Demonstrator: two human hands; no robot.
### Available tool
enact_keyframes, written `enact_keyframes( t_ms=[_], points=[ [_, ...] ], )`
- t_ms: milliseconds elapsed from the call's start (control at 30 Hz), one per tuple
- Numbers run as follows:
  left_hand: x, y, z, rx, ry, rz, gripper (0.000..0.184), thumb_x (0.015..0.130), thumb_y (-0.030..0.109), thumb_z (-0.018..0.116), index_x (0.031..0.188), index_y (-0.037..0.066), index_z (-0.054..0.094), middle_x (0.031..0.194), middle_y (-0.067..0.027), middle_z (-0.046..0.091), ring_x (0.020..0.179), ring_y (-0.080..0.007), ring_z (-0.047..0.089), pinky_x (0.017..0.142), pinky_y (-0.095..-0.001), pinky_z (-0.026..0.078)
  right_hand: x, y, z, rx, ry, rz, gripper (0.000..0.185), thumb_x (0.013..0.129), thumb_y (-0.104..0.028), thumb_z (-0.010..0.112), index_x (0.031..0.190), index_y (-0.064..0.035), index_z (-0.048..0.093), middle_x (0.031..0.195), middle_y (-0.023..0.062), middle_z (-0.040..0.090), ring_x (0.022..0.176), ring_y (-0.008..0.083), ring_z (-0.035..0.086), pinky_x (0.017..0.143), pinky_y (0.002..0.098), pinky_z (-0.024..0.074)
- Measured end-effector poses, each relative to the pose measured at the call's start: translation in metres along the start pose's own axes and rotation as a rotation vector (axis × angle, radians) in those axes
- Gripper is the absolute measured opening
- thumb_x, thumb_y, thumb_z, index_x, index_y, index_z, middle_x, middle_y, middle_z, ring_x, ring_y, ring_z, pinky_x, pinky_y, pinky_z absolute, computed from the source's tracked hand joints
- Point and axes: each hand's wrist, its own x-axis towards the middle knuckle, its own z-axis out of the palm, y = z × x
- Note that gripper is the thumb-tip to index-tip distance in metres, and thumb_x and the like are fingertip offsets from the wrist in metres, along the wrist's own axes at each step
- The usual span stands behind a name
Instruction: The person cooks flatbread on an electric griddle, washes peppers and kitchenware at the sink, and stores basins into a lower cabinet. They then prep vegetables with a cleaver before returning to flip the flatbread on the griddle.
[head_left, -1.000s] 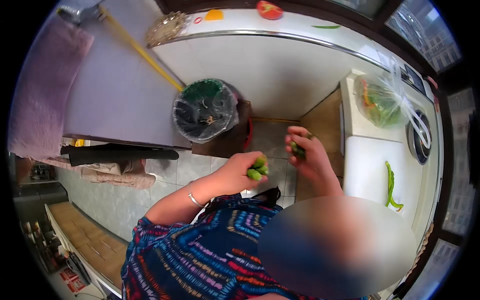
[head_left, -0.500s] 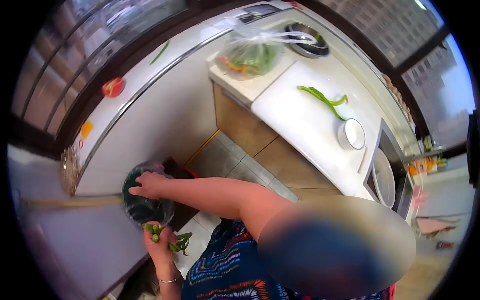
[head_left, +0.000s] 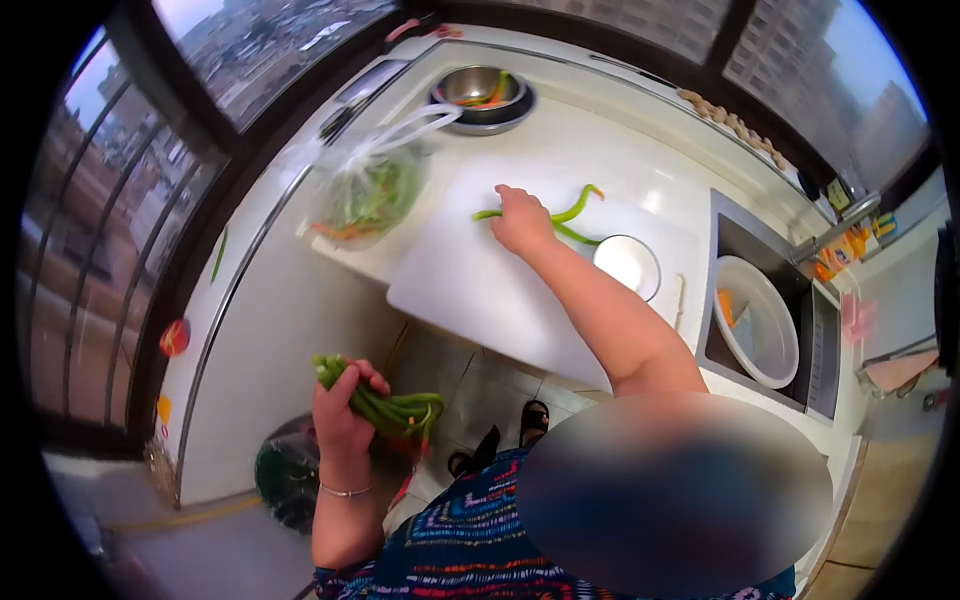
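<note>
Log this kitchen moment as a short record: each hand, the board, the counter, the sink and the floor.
Left hand: the hand grips a bunch of long green peppers
Right hand: the hand is at the loose green peppers; grip unclear
Board: white board, under the loose peppers
Counter: tied clear bag of green and orange-red pieces; metal bowl with similar pieces; white bowl
Sink: pale basin with something orange inside
Floor: lined bin near the left forearm
</note>
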Motion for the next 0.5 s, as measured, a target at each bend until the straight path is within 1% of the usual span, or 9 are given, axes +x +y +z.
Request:
enact_keyframes(
  t_ms=[67, 133, 200, 267, 367, 400, 433, 467, 500],
  points=[
    [0.026, -0.012, 0.029, 0.022, 0.000, -0.037, 0.009, 0.080, 0.005, 0.050, 0.088, 0.004, 0.048, 0.085, -0.0107, 0.054, 0.075, -0.0213, 0.054, 0.067, -0.0356, 0.046, 0.010, 0.029, -0.007, -0.129, -0.080, 0.100, 0.031, 0.071, -0.014, 0.053, 0.101, -0.0054, 0.054, 0.097, 0.0133, 0.056, 0.093, 0.0284, 0.052, 0.080, 0.0400, 0.0401],
    [0.052, -0.026, 0.051, 0.049, 0.011, -0.086, 0.009, 0.079, 0.005, 0.051, 0.088, 0.003, 0.048, 0.097, -0.0136, 0.054, 0.089, -0.0262, 0.054, 0.075, -0.0390, 0.046, 0.013, 0.045, -0.003, -0.413, -0.169, 0.053, 0.024, 0.075, -0.016, 0.050, 0.095, -0.0070, 0.058, 0.098, 0.0096, 0.056, 0.096, 0.0247, 0.051, 0.081, 0.0417, 0.0381],
    [0.078, -0.039, 0.064, 0.051, -0.010, -0.121, 0.008, 0.079, 0.006, 0.051, 0.086, 0.003, 0.049, 0.101, -0.0146, 0.053, 0.095, -0.0272, 0.052, 0.079, -0.0401, 0.045, 0.021, 0.046, 0.001, -0.439, -0.120, 0.029, 0.021, 0.078, -0.015, 0.046, 0.091, -0.0099, 0.061, 0.097, 0.0073, 0.057, 0.096, 0.0233, 0.051, 0.082, 0.0427, 0.0376],
    [0.102, -0.046, 0.070, 0.033, -0.034, -0.165, 0.010, 0.079, 0.007, 0.051, 0.087, 0.002, 0.048, 0.111, -0.0174, 0.048, 0.109, -0.0313, 0.043, 0.091, -0.0448, 0.038, 0.023, 0.038, 0.002, -0.243, -0.242, -0.032, 0.021, 0.077, -0.012, 0.046, 0.092, -0.0112, 0.061, 0.097, 0.0078, 0.057, 0.095, 0.0244, 0.053, 0.080, 0.0424, 0.0395],
    [0.132, -0.049, 0.075, 0.028, 0.022, -0.137, 0.015, 0.078, 0.005, 0.052, 0.091, -0.001, 0.047, 0.112, -0.0183, 0.046, 0.109, -0.0335, 0.042, 0.090, -0.0480, 0.037, 0.022, 0.009, 0.002, 0.100, -0.220, -0.176, 0.018, 0.074, -0.014, 0.050, 0.090, -0.0086, 0.058, 0.093, 0.0129, 0.057, 0.089, 0.0298, 0.054, 0.074, 0.0402, 0.0433],
    [0.138, -0.045, 0.083, 0.072, 0.016, -0.098, 0.019, 0.079, 0.006, 0.051, 0.095, -0.001, 0.045, 0.116, -0.0198, 0.042, 0.118, -0.0351, 0.032, 0.097, -0.0466, 0.031, 0.018, -0.003, 0.003, 0.277, -0.205, -0.248, 0.019, 0.072, -0.016, 0.054, 0.089, -0.0064, 0.055, 0.089, 0.0152, 0.056, 0.087, 0.0321, 0.054, 0.073, 0.0399, 0.0434],
    [0.142, -0.041, 0.093, 0.075, 0.016, -0.112, 0.019, 0.079, 0.006, 0.051, 0.095, -0.001, 0.045, 0.116, -0.0198, 0.042, 0.118, -0.0351, 0.032, 0.097, -0.0466, 0.031, 0.012, -0.016, -0.002, 0.440, -0.231, -0.291, 0.019, 0.073, -0.017, 0.052, 0.087, -0.0035, 0.053, 0.088, 0.0183, 0.056, 0.085, 0.0354, 0.053, 0.072, 0.0401, 0.0430],
    [0.146, -0.035, 0.104, 0.101, -0.106, -0.013, 0.021, 0.077, 0.004, 0.052, 0.096, -0.002, 0.046, 0.115, -0.0188, 0.044, 0.113, -0.0329, 0.038, 0.092, -0.0464, 0.035, 0.006, -0.030, -0.027, 0.761, -0.488, -0.397, 0.019, 0.075, -0.016, 0.050, 0.088, -0.0029, 0.052, 0.090, 0.0196, 0.056, 0.084, 0.0360, 0.053, 0.071, 0.0410, 0.0428],
    [0.151, -0.029, 0.113, 0.126, -0.231, 0.089, 0.022, 0.076, 0.002, 0.053, 0.097, -0.003, 0.047, 0.114, -0.0178, 0.045, 0.107, -0.0306, 0.045, 0.088, -0.0462, 0.040, -0.001, -0.041, -0.019, 0.684, -0.424, -0.354, 0.021, 0.077, -0.017, 0.047, 0.091, -0.0025, 0.051, 0.088, 0.0198, 0.057, 0.081, 0.0337, 0.055, 0.070, 0.0408, 0.0426]
  ],
)
